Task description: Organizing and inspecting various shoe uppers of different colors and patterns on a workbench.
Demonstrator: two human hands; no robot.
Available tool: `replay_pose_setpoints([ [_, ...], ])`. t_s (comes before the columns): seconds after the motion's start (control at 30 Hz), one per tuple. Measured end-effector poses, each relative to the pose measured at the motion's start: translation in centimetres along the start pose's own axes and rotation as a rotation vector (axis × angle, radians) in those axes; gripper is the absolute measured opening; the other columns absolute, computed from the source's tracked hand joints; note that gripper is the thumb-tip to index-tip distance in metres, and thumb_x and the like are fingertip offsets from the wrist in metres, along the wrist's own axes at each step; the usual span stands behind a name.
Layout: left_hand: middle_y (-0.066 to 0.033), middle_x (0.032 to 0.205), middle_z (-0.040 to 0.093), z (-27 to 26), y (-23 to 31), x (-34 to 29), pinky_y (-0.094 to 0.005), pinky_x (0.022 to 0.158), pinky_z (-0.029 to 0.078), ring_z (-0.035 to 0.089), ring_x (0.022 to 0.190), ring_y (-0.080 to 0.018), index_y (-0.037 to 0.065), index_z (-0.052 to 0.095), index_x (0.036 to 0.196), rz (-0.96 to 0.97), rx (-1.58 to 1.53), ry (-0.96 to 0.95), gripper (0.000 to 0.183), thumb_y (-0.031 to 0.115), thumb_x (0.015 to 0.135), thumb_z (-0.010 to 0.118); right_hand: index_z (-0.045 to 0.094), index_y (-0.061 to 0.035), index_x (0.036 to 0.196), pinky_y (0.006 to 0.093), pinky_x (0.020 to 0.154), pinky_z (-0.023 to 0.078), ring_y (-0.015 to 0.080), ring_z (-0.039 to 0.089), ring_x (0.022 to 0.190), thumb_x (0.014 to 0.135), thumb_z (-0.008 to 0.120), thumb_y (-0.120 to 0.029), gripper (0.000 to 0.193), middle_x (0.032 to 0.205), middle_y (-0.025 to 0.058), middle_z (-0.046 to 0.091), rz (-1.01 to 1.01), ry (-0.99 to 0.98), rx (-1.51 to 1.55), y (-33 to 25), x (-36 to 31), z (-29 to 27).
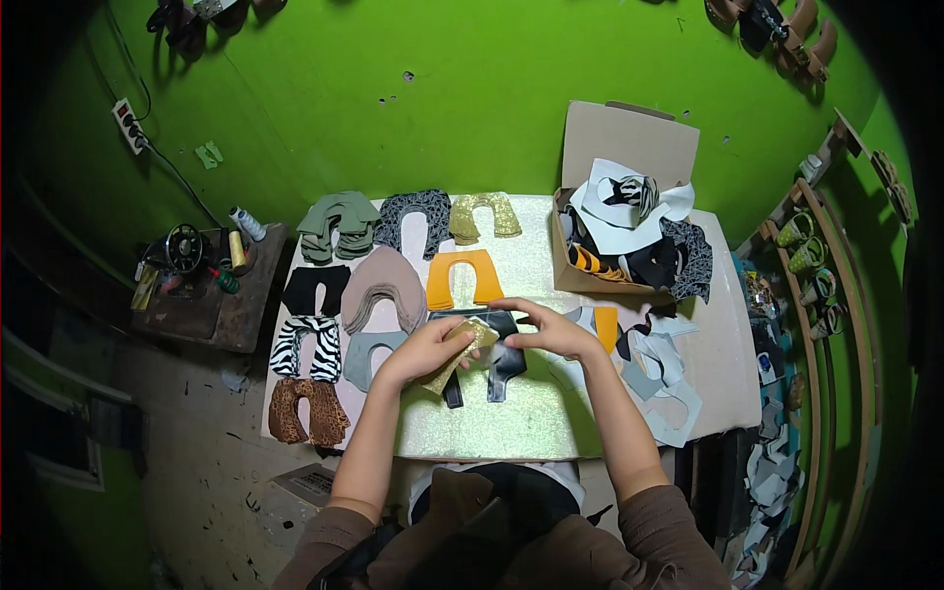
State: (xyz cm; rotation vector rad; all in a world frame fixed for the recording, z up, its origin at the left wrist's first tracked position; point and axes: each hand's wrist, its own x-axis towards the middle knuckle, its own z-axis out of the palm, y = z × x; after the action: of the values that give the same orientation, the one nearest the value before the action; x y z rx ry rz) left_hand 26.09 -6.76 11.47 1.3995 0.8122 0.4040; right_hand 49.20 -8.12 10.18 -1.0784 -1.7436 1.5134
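My left hand (430, 350) is closed on a gold glitter fabric piece (480, 336), which hangs folded over the fingers. My right hand (553, 332) is just right of it, thumb and forefinger spread apart, with nothing visible between them. Under both hands lies a black U-shaped piece (505, 372), partly covered by them. Just beyond my hands is a stack of orange U-shaped pieces (464, 279). A grey U-shaped piece (362, 358) lies left of my left wrist.
Stacks of cut pieces fill the table's left side, among them leopard-print (307, 411), zebra-print (305, 348) and mauve (383, 287) ones. An open cardboard box (605, 283) overflowing with scraps stands back right. Loose offcuts (657, 366) lie right of my right forearm. A sewing machine (185, 250) is far left.
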Motion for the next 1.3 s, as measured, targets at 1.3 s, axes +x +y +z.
replay_pose_setpoints([
  [1.3,-0.0239,0.076,0.053,-2.7,1.9,2.4,-0.0404,0.065,0.042,0.053,0.072,-0.0408,-0.001,0.039,0.088,0.212,0.581,0.469,0.02,0.019,0.093,0.039,0.058,-0.0106,0.073,0.0446,0.105,0.019,0.0385,0.018,0.13,0.065,0.068,-0.017,0.014,0.135,0.0158,0.034,-0.286,0.208,-0.411,1.8,4.7,1.2],
])
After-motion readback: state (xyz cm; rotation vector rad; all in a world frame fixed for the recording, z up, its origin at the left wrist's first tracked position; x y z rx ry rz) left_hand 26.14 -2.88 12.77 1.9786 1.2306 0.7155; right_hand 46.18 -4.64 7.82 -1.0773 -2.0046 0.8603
